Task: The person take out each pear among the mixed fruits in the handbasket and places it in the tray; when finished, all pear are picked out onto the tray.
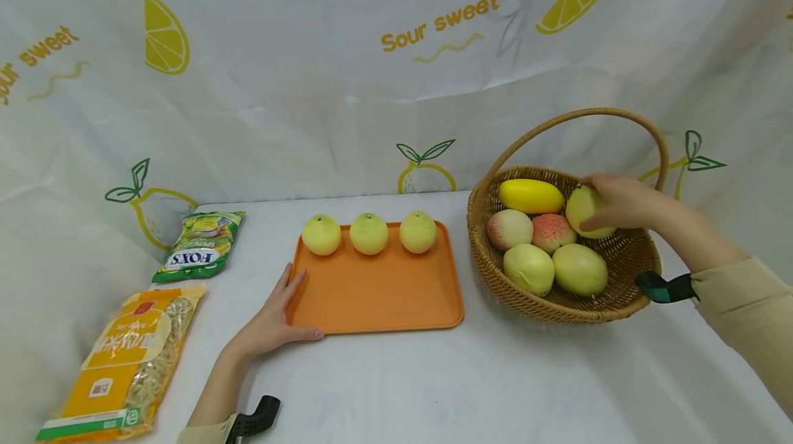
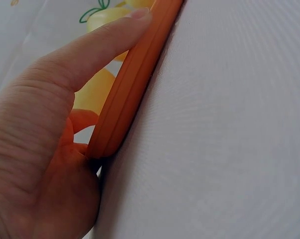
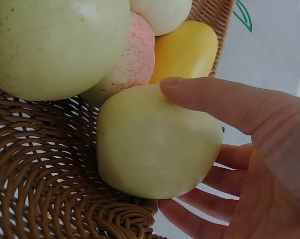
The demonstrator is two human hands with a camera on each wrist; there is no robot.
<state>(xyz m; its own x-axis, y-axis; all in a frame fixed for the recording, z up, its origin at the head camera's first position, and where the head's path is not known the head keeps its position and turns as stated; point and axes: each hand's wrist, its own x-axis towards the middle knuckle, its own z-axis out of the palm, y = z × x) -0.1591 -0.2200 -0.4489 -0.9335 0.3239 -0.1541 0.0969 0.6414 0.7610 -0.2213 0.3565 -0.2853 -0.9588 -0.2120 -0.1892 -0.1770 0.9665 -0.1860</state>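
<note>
An orange tray [image 1: 374, 292] lies on the white tabletop with a row of three yellow-green pears [image 1: 368, 234] along its far side. My left hand [image 1: 272, 320] rests on the tray's near left corner, fingers straight along the left rim and thumb at the near edge. In the left wrist view, the thumb [image 2: 100, 47] extends to the rim. My right hand [image 1: 626, 202] holds a yellow-green pear [image 3: 157, 144] at the right side of a wicker basket [image 1: 557, 312]. Its thumb lies on top of the pear and its fingers curve behind it.
The basket's tall handle [image 1: 595, 112] arches over a yellow oblong fruit [image 1: 530, 196], two peaches [image 1: 553, 232] and two more pale green fruits [image 1: 529, 270]. At the left lie a green snack bag [image 1: 201, 244] and a yellow noodle packet [image 1: 127, 361]. A printed cloth [image 1: 297, 107] hangs behind.
</note>
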